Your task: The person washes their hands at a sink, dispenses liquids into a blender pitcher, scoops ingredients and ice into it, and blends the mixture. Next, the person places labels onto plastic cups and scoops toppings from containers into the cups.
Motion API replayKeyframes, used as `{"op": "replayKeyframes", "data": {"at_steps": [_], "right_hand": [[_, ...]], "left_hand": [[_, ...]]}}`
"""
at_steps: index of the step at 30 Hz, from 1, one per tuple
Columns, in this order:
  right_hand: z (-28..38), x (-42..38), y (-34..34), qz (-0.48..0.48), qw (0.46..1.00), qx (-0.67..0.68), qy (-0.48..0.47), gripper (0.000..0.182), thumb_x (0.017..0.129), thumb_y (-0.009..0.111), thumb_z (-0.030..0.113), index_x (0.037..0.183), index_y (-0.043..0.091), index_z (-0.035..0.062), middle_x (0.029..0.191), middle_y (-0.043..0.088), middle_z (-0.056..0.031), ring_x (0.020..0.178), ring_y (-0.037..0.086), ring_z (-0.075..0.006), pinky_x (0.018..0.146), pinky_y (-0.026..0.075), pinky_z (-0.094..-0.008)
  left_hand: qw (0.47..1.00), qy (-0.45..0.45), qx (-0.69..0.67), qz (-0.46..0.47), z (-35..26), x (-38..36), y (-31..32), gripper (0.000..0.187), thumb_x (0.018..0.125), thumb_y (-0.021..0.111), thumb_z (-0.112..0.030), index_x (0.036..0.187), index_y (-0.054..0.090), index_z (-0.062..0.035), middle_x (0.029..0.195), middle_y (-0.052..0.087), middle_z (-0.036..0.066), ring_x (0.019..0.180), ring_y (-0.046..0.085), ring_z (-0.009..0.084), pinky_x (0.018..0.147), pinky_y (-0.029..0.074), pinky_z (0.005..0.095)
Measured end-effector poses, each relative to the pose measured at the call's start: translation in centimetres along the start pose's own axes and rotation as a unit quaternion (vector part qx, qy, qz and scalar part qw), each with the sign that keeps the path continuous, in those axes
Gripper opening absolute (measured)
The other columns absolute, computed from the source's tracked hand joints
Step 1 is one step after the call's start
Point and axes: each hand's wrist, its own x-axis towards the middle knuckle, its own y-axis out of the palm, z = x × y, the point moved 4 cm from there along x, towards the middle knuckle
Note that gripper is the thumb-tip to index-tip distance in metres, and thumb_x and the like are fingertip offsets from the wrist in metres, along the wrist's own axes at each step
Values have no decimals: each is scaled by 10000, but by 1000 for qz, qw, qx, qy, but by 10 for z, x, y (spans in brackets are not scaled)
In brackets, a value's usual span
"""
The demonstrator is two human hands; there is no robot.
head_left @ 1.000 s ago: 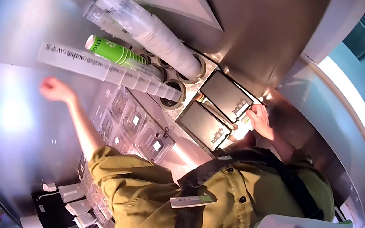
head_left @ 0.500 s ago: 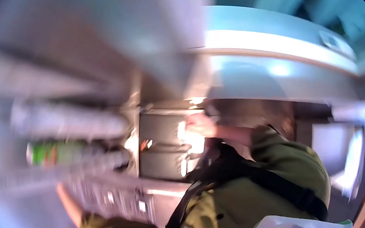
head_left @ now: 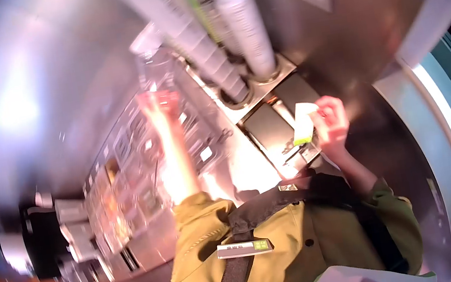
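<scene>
My left hand [head_left: 159, 103] is raised over the left side of the counter, its fingers closed round the lower end of a clear plastic container [head_left: 156, 72]; blur hides its exact shape. On the right, my right hand [head_left: 332, 122] pinches a white slip or packet with a green edge [head_left: 304, 120]. Beneath that slip lie dark rectangular lids or panels [head_left: 268, 127] set into the metal counter, with small metal parts [head_left: 297, 153] by the front edge.
Tall stacks of white cups [head_left: 243, 21] and a green-and-white stack [head_left: 204, 7] rise from round holders beyond the panels. Clear-lidded compartments [head_left: 138, 183] cover the left counter. A metal wall stands behind; white equipment [head_left: 75, 230] sits far left.
The view has turned and sharpened, so the cup stacks now stand upper centre. My left hand now shows with a clear container, and the white-and-green slip is now visible in my right hand.
</scene>
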Motion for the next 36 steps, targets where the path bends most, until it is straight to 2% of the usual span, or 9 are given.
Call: {"op": "replayKeyframes", "data": {"at_steps": [12, 17, 19, 26, 28, 30, 31, 33, 36], "right_hand": [[-15, -11, 225, 183, 966, 172, 56, 374, 737, 587, -53, 1046, 379, -25, 777, 567, -94, 677, 576, -114, 571, 467, -208], [7, -24, 230, 179, 928, -304, -120, 546, 748, 651, 273, 1114, 372, -21, 853, 572, -91, 700, 582, -120, 586, 478, -275], [-28, -28, 230, 226, 971, -52, 53, 571, 769, 629, 241, 1186, 323, 0, 905, 548, -87, 756, 564, -118, 646, 469, -259], [-50, -90, 177, 440, 884, 25, 155, 703, 766, 629, 214, 1325, 234, 51, 1143, 452, -127, 959, 516, -180, 815, 434, -293], [-80, -100, 139, 422, 900, -108, -18, 506, 813, 568, 205, 1238, 369, 17, 1132, 472, -118, 959, 521, -181, 798, 447, -290], [-132, -111, 54, 206, 965, -154, 54, 315, 844, 491, 172, 1099, 465, -10, 1042, 523, -101, 911, 544, -189, 763, 456, -283], [-155, -111, -1, 111, 931, -323, -131, 191, 817, 447, 87, 979, 487, -7, 910, 562, -82, 832, 557, -160, 716, 459, -256], [-175, -111, -95, -193, 937, -281, 78, 220, 709, 448, -40, 918, 484, 19, 789, 541, -47, 664, 489, -78, 620, 418, -195], [-221, -95, -164, -118, 905, -407, 21, 215, 670, 470, -51, 870, 438, 22, 829, 549, -90, 839, 506, -168, 718, 421, -269]], "left_hand": [[990, 76, -119, -11, -5, -145, -45, 639, 822, 572, -166, 1322, 181, -98, 1263, 302, 133, 1125, 374, 211, 883, 368, 324], [986, 130, -95, -30, -5, -155, -54, 641, 811, 586, -229, 1304, 189, -130, 1243, 347, 96, 1106, 402, 217, 895, 368, 362], [989, 130, -75, -18, -5, -160, -55, 603, 824, 553, -319, 1286, 221, -120, 1222, 371, 89, 1106, 402, 210, 905, 361, 351], [921, -313, -18, 232, 2, -178, -102, 781, 739, 474, -601, 1276, 280, -68, 1229, 425, 148, 1135, 411, 249, 922, 359, 387], [861, -372, -270, 218, 11, -182, -141, 769, 752, 469, -587, 1266, 294, -42, 1246, 405, 159, 1160, 387, 259, 938, 340, 406], [979, -177, -102, 0, 17, -176, -219, 745, 770, 475, -563, 1258, 297, -30, 1242, 404, 161, 1142, 395, 277, 940, 332, 419], [990, -80, 97, -70, 23, -179, -278, 694, 769, 514, -529, 1222, 352, -29, 1202, 428, 165, 1117, 414, 268, 944, 328, 398], [921, 3, 322, -219, 6, -203, -325, 706, 744, 625, -411, 1205, 306, 18, 1170, 431, 171, 1057, 442, 253, 918, 347, 388], [867, 10, 412, -279, 7, -224, -375, 780, 694, 704, -335, 1194, 253, 58, 1134, 440, 195, 1008, 459, 257, 902, 359, 395]]}}
